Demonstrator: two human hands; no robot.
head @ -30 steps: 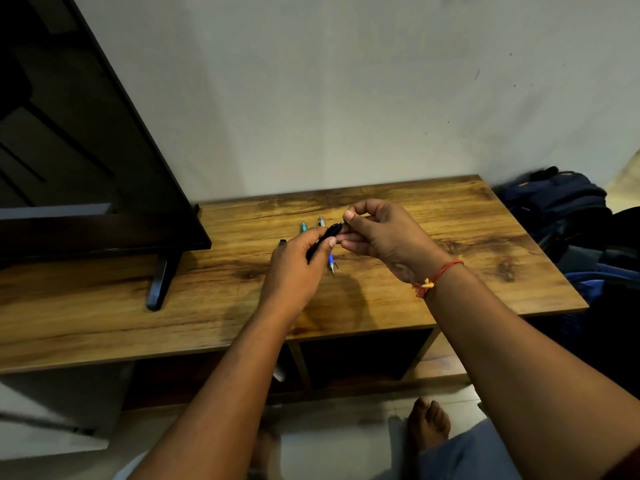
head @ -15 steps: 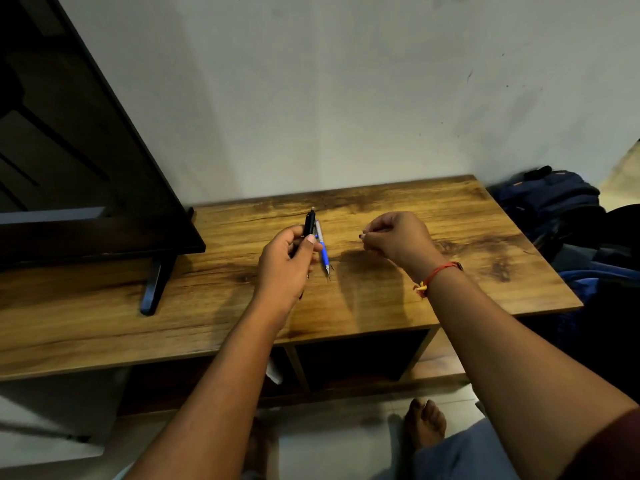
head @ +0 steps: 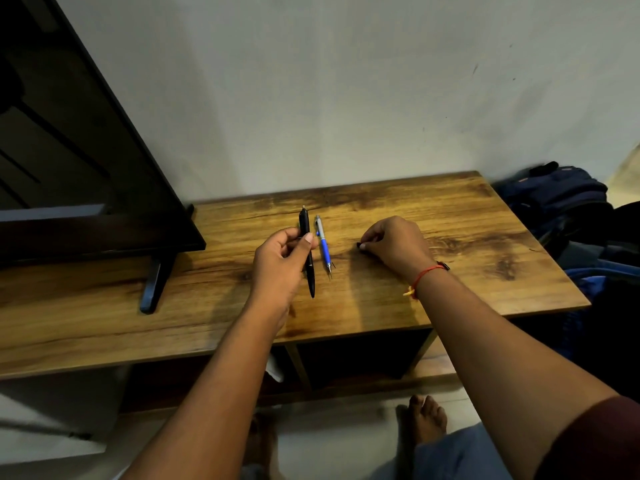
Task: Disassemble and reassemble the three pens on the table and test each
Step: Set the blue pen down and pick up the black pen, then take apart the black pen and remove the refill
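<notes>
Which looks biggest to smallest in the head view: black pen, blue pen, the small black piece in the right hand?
1. black pen, held in the left hand
2. blue pen, lying on the table
3. small black piece, pinched by the right hand

Third pen hidden; television [head: 69, 150] cropped.

We see both forearms bare to approx. the elbow; left hand [head: 280, 261] w/ no rings or bands. Right hand [head: 394, 244] has a thin red thread [head: 426, 271] round the wrist, w/ a yellow knot hanging at its near side & a small dark bit at the far side. Maroon sleeve [head: 595, 441] on the right upper arm. Light blue-grey trousers [head: 460, 455] at bottom; feet bare, no shoes.
</notes>
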